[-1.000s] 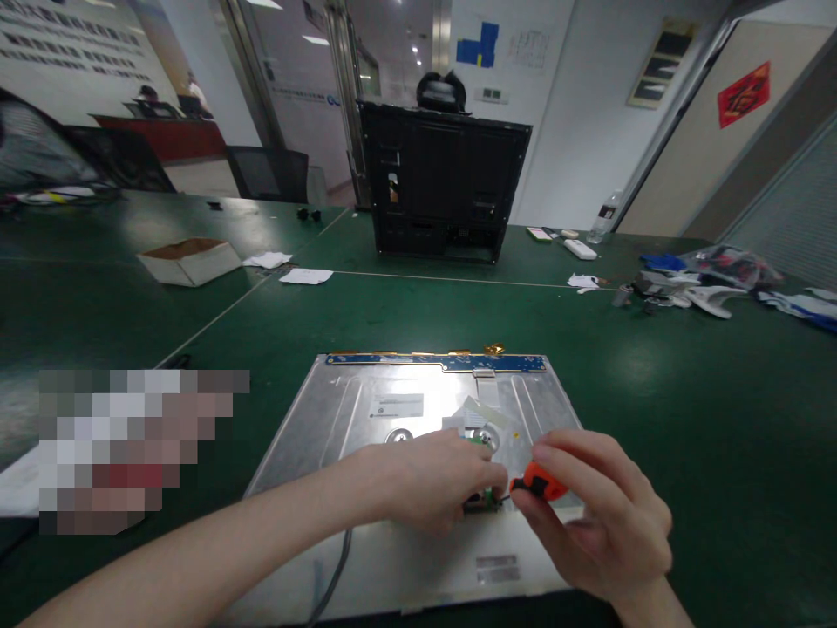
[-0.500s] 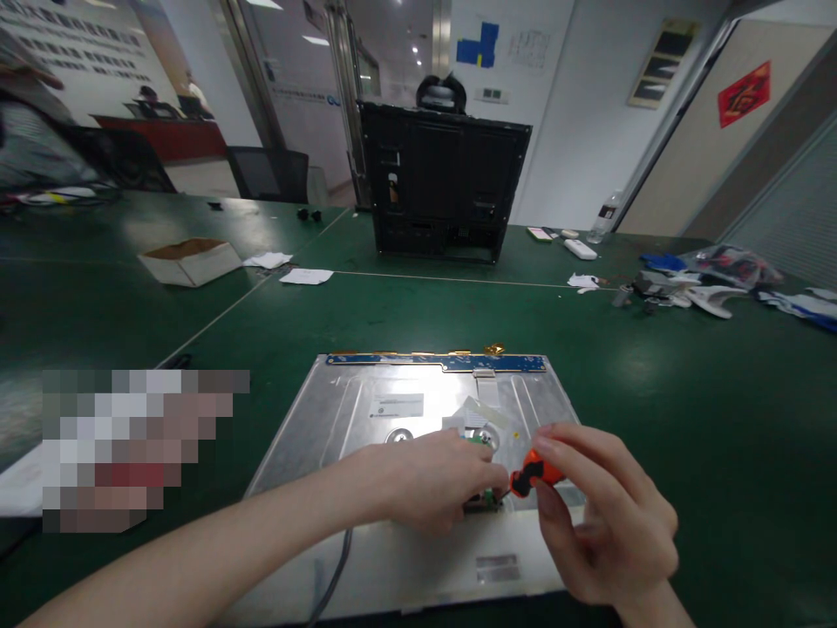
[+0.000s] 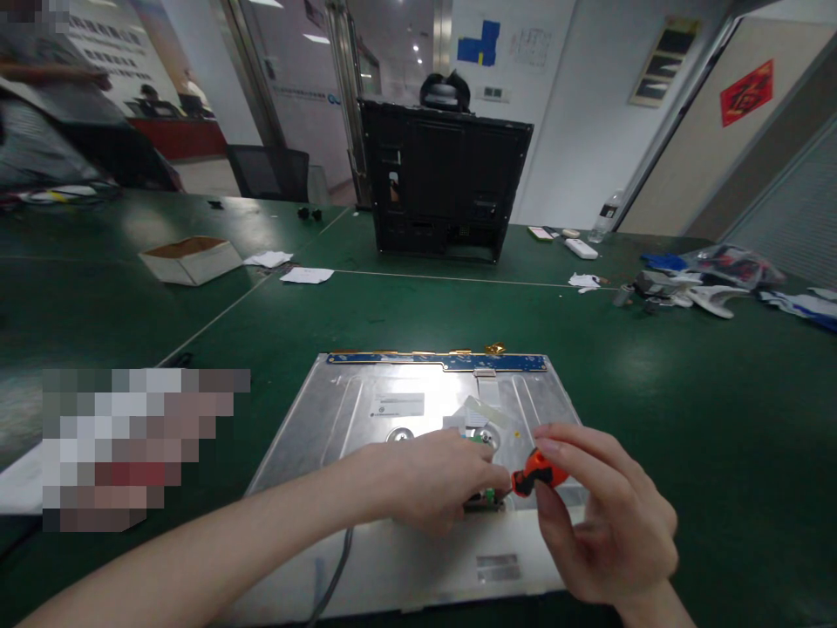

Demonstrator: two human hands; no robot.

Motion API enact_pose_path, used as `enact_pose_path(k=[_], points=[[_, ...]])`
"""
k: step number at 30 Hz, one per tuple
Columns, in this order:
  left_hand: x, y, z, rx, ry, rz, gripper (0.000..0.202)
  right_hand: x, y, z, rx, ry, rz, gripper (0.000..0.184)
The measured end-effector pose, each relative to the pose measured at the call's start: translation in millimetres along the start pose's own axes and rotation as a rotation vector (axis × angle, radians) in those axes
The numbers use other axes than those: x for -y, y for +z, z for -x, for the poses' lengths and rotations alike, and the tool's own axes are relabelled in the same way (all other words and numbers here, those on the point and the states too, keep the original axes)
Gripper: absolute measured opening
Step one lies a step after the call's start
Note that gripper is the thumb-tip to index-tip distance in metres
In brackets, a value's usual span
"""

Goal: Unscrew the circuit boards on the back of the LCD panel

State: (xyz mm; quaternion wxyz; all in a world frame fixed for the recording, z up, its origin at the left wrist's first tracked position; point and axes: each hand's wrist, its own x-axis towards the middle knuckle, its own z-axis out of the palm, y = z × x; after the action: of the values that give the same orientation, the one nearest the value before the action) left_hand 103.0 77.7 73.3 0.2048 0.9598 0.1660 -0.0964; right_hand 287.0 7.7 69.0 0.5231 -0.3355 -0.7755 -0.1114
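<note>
A silver metal display panel [image 3: 418,567] lies flat in front of me, with a blue circuit strip [image 3: 432,361] along its far edge. My left hand [image 3: 445,480] reaches across from the left, its fingers closed around a small green circuit board [image 3: 489,495] on the panel and covering most of it. In the fingertips of my right hand [image 3: 602,515] is a short orange and black screwdriver [image 3: 540,474]. It is tilted, its shaft pointing left and down to the board's right end. Whether the tip sits on a screw is too small to tell.
Beyond the panel, a black display casing [image 3: 448,179] stands upright on the green table [image 3: 405,310]. An open carton [image 3: 191,262] and papers [image 3: 307,276] are at left. Loose parts [image 3: 680,290] and a bottle [image 3: 605,218] lie right. A grey cable [image 3: 335,576] crosses the panel. A person [image 3: 49,122] stands far left.
The screwdriver's handle has turned slightly in my right fingers. My left hand stays at the board. The person at the far left has moved further into view.
</note>
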Motion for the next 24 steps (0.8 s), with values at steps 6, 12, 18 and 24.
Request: enact_pose_path(k=[6,12,18,24], points=[[1,0.8,1,-0.006,0.010,0.040,0.037,-3,2,2,-0.015,0.006,-0.015,0.033],[2,1.9,1,-0.041,0.021,0.049,0.041,-5,4,8,-0.008,0.043,-0.161,0.043],[1,-1.5,1,-0.007,0.010,-0.007,0.035,-1,2,-2,-0.006,-0.002,-0.002,0.028],[1,1.7,-1,-0.021,0.009,-0.020,0.038,1,1,-3,0.018,0.017,0.047,0.024]])
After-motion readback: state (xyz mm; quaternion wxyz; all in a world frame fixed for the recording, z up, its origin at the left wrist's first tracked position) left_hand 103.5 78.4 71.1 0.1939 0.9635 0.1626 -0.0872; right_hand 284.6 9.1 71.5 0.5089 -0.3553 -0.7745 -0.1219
